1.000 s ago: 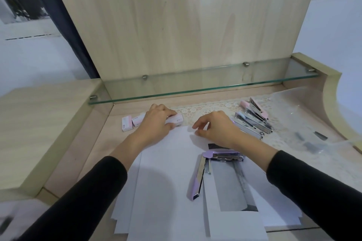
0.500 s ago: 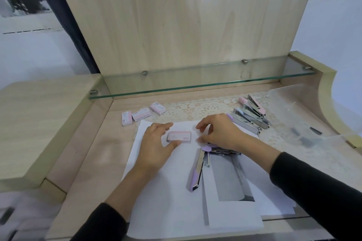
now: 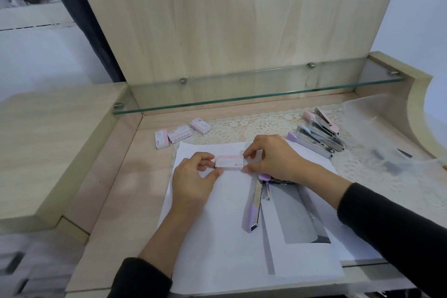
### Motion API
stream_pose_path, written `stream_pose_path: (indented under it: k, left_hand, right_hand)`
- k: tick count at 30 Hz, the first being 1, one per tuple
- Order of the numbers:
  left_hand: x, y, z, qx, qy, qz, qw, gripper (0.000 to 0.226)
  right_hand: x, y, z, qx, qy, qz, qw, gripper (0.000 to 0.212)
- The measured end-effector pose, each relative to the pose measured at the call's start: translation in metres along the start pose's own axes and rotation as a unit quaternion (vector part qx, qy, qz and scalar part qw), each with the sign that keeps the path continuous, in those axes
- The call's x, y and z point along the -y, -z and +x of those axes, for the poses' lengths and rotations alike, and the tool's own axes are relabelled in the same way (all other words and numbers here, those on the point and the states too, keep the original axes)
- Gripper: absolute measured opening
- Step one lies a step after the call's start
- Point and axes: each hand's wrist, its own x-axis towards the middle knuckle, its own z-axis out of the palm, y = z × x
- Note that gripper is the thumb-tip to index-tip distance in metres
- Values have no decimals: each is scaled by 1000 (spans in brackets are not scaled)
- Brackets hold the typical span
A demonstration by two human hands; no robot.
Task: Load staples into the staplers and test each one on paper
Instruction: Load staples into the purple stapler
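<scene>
A small pink staple box point(image 3: 229, 162) is held between both hands above the white paper sheets point(image 3: 217, 237). My left hand point(image 3: 193, 176) pinches its left end with thumb and fingers. My right hand point(image 3: 271, 155) pinches its right end. A purple stapler point(image 3: 254, 203) lies swung open on the paper just below my right hand. Several more staplers point(image 3: 319, 133), pink and purple, lie in a row at the back right on a lace mat.
Three more pink staple boxes point(image 3: 180, 133) lie at the back left of the desk. A glass shelf point(image 3: 254, 94) overhangs the rear. A clear plastic bag point(image 3: 391, 162) with dark items lies at the right. A raised wooden ledge point(image 3: 48, 147) borders the left side.
My left hand brought one staple box from the back row to the paper. My right hand came over and took hold of its other end.
</scene>
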Motion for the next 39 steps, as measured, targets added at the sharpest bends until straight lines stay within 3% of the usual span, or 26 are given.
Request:
stream_pose_path:
  k: [10, 15, 20, 23, 26, 34, 39]
  left_hand:
    - [2, 1, 1, 36, -21, -15, 999, 38]
    - [0, 1, 1, 51, -19, -40, 998, 42]
    - [5, -3, 3, 19, -53, 65, 996, 43]
    - [8, -5, 5, 51, -99, 112, 988, 53]
    - [9, -5, 7, 67, -108, 142, 982, 46]
    - [10, -4, 8, 54, -93, 90, 990, 42]
    - [8, -3, 7, 54, -95, 89, 990, 41]
  right_hand:
    - [4, -1, 1, 6, 7, -9, 1000, 21]
    - [4, -2, 2, 17, 24, -36, 999, 31]
    - [8, -5, 6, 22, 34, -23, 999, 34]
    - [10, -8, 8, 28, 37, -13, 999, 35]
    - [10, -9, 9, 27, 31, -1, 999, 30]
    - [3, -1, 6, 26, 20, 54, 998, 14]
    - [3, -5, 9, 17, 7, 29, 999, 11]
